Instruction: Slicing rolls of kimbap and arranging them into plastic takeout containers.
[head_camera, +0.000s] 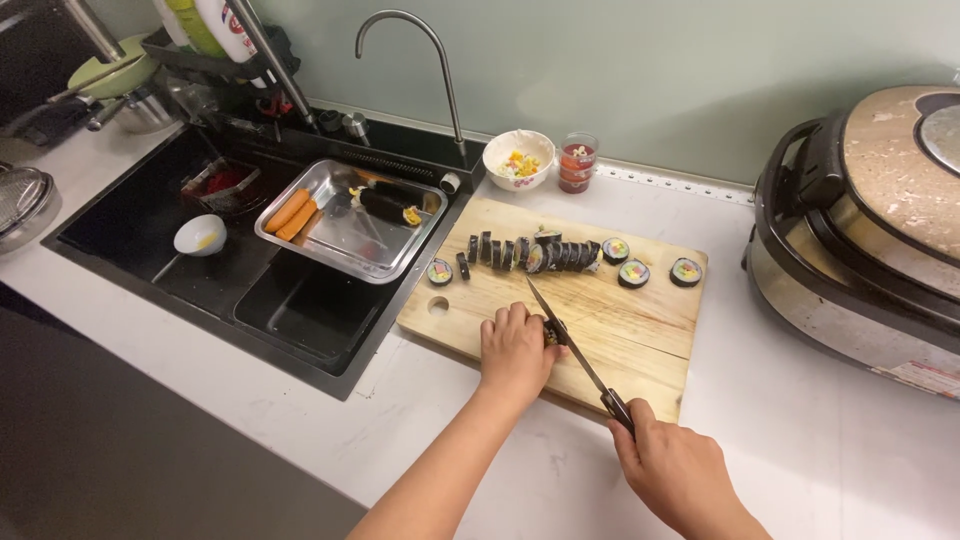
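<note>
A white bench (800, 440) carries everything, with a black sink (200, 270) sunk into its left part and a big round cooker (870, 230) at the right edge. A wooden cutting board (640, 330) lies between them. In the sink, a steel tray (340, 240) holds two orange sausages (292, 214) and an uncut seaweed roll (385, 203), and a small white bowl (200, 235) sits to its left. Behind the board stand a white bowl of chopped filling (518, 158) and two small stacked cups (577, 162). Along the far side of the board runs a row of sliced roll pieces (540, 252), some lying flat just beside it.

The left hand (515, 350) presses down on a short piece of roll (550, 335) near the front of the board, fingers curled over it so most is hidden. The right hand (675, 465) is clenched around the handle of a knife (570, 340), whose blade slants across the board and touches that piece just beside the left fingertips
</note>
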